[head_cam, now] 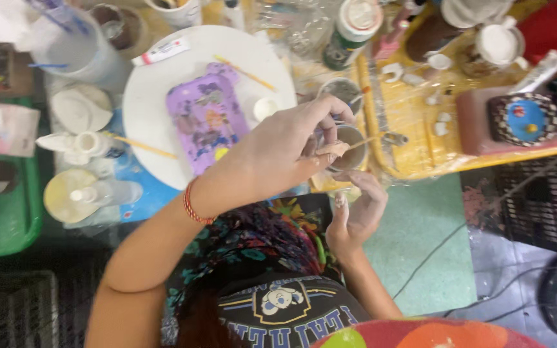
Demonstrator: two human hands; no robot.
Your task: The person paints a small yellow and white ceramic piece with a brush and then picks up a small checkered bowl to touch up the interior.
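Left hand [285,151] pinches a brush [370,140] dipping into a cup [349,147] of murky liquid. Right hand [358,209] lies open below. Second cup [342,91] stands behind.

A slab [207,120] lies on a round board [156,96], left of a cup [351,147].

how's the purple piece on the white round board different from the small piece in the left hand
The purple piece is large, flat and painted purple with darker patches; the small piece is tiny and plain tan. The purple piece lies untouched on the white round board; the small piece is pinched in the left hand.
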